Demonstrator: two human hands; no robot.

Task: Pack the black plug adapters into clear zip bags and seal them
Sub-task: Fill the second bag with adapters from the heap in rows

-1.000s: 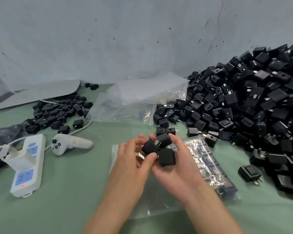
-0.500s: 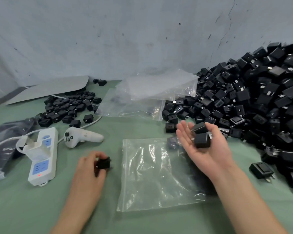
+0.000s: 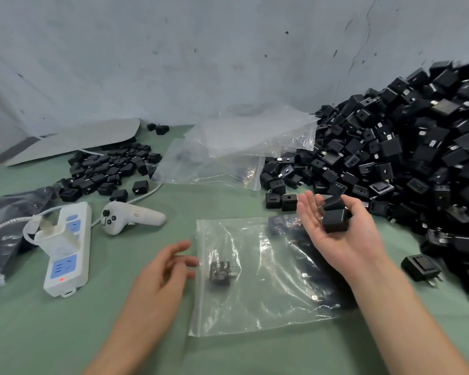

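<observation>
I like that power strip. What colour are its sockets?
Blue, on a white power strip, seen in the head view.

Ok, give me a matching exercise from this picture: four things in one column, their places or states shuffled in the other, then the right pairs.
Things
1. power strip
2. white controller
3. big adapter heap
4. right hand

Places or states
A. piled at the right, against the wall
B. palm up, holding adapters
C. at the left, red light on
D. between the power strip and the flat clear bag

Pairs: 1-C, 2-D, 3-A, 4-B
</observation>
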